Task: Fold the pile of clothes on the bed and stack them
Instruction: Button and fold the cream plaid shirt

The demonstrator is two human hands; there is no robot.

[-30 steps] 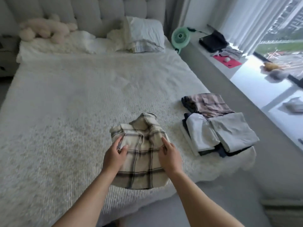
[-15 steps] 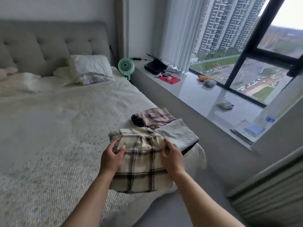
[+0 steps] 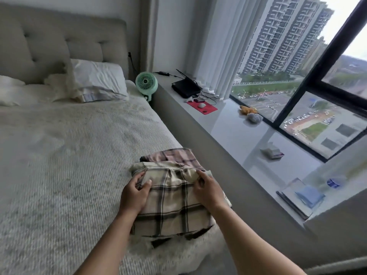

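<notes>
A folded cream plaid shirt [image 3: 174,207] lies on top of the stack of folded clothes at the bed's near right corner. My left hand [image 3: 135,195] grips its left edge, thumb on top. My right hand [image 3: 208,190] pinches its upper right edge. Behind it a folded pink plaid garment [image 3: 174,156] shows. Dark fabric [image 3: 160,242] of the lower stack peeks out beneath the shirt; the rest of the stack is hidden.
The bed [image 3: 69,155] with a textured white cover stretches left, pillows [image 3: 95,80] at the grey headboard. A green fan [image 3: 146,84] stands by the window ledge [image 3: 238,135], which carries a black laptop [image 3: 185,88], red mat, plush toys and papers.
Both hands have carried the cream plaid shirt to the right, from the open bed onto the stack, covering the grey and white garments. The view has swung right.
</notes>
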